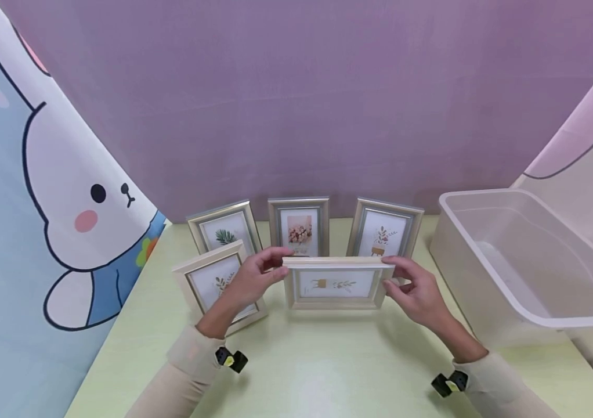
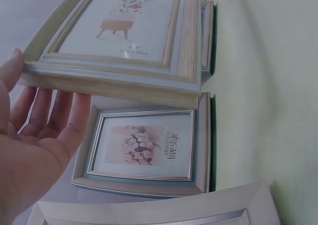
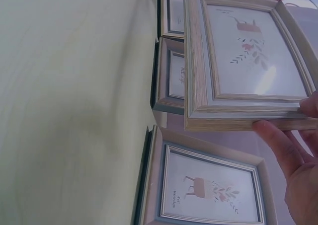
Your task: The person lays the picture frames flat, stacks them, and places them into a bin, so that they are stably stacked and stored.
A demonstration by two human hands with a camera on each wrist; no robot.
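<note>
Sleeves (image 1: 176, 371) nearest the camera, at 8 and 4 o'clock from held frame (image 1: 335, 284). It's kept over the surface (image 1: 322, 360), ends pinched by fingers of left hand (image 1: 255, 278) and right hand (image 1: 422, 293). Risk: if one pinch is loosened, it could be dropped; if swung toward 9, standing frame (image 1: 213, 281) could be toppled.

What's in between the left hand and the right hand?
A sideways picture frame: the left hand holds one end, the right hand the other, as the head view shows.
</note>
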